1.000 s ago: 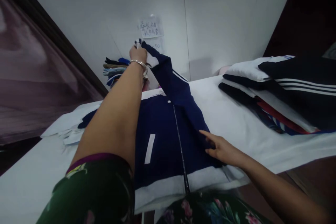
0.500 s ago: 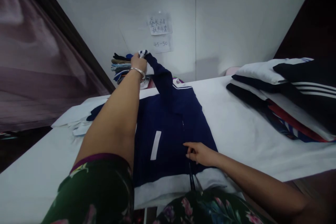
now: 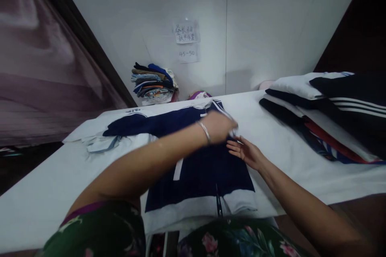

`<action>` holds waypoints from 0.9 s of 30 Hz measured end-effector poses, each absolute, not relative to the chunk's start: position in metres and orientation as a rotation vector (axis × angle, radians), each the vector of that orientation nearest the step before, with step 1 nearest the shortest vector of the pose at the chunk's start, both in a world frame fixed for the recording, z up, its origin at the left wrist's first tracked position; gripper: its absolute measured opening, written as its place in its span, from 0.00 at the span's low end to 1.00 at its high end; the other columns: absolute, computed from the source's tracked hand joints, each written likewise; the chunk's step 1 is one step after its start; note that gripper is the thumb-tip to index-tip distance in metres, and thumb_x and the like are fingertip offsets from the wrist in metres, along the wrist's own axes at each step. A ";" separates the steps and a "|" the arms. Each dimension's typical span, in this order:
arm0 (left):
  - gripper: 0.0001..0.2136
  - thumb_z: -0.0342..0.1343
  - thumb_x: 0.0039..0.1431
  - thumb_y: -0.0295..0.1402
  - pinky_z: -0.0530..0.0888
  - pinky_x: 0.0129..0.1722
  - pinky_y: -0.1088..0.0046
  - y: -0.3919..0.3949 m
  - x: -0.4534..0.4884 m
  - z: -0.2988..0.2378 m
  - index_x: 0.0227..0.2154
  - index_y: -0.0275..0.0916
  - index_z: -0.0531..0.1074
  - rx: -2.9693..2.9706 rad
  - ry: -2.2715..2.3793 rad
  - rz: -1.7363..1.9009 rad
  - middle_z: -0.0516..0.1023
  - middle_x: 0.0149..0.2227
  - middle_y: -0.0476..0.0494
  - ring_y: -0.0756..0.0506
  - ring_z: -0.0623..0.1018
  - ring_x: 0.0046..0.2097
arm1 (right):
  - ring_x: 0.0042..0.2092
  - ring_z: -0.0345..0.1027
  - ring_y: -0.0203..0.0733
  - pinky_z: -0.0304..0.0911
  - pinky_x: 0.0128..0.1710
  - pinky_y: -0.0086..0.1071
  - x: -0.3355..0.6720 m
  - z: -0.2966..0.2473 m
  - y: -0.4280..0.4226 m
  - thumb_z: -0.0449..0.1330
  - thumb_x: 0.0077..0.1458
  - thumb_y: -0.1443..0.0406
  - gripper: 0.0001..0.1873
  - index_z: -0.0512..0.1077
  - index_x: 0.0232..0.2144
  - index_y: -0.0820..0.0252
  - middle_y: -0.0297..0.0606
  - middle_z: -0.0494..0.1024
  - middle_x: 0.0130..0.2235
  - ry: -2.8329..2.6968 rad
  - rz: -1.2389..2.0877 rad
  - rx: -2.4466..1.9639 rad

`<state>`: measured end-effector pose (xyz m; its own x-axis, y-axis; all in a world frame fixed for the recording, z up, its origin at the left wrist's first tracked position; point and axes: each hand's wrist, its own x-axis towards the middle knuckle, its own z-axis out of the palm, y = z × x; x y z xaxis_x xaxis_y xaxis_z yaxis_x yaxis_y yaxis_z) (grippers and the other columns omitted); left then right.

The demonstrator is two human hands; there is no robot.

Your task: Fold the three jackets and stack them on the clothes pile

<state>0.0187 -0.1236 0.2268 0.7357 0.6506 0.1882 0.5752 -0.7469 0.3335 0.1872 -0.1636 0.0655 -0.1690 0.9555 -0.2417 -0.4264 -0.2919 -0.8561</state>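
In the head view, a navy track jacket (image 3: pixel 196 172) with a white hem lies flat on the white-covered bench (image 3: pixel 45 176). Its collar points toward 12 o'clock and its hem toward 6, with the zip running along that long axis. One sleeve (image 3: pixel 135 125) stretches flat toward 9 o'clock, square to the body. The left hand (image 3: pixel 217 127), a silver bangle (image 3: pixel 205 131) at its wrist, has swung down from its raised place at the far edge and crossed the body. It now sits near the collar, at the jacket's 1 o'clock, and seems closed on a white-trimmed cuff (image 3: pixel 233 131) of the other sleeve, though blur and the back of the hand make that grip hard to be sure of. The right hand (image 3: pixel 245 153) is open, its fingers (image 3: pixel 232 144) spread apart, just beside the left hand at the jacket's edge. Folded navy-and-white garments (image 3: pixel 340 108) are stacked at 3 o'clock, and a pile of clothes (image 3: pixel 153 82) stands at 11 o'clock, below and beside two paper notes (image 3: pixel 186 32) on the wall.
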 end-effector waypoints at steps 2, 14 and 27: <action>0.09 0.58 0.41 0.20 0.67 0.44 0.56 -0.165 0.029 0.160 0.16 0.40 0.67 2.694 0.830 0.314 0.71 0.21 0.42 0.37 0.76 0.35 | 0.38 0.74 0.40 0.70 0.37 0.36 0.191 0.061 -0.164 0.49 0.58 0.49 0.22 0.64 0.46 0.57 0.40 0.77 0.39 -0.772 1.735 -0.998; 0.06 0.51 0.55 0.30 0.68 0.41 0.54 -0.222 0.032 0.088 0.36 0.39 0.69 2.514 1.149 0.434 0.71 0.32 0.35 0.36 0.75 0.37 | 0.35 0.73 0.39 0.70 0.38 0.33 0.177 0.034 -0.166 0.61 0.39 0.73 0.46 0.50 0.61 0.60 0.32 0.79 0.34 -0.786 1.507 -1.118; 0.18 0.48 0.56 0.30 0.71 0.38 0.65 -0.254 0.027 0.079 0.50 0.37 0.62 2.771 1.195 -0.011 0.73 0.46 0.39 0.41 0.72 0.43 | 0.34 0.72 0.38 0.69 0.37 0.33 0.192 0.012 -0.177 0.59 0.43 0.70 0.40 0.56 0.60 0.60 0.34 0.77 0.35 -1.160 1.282 -1.316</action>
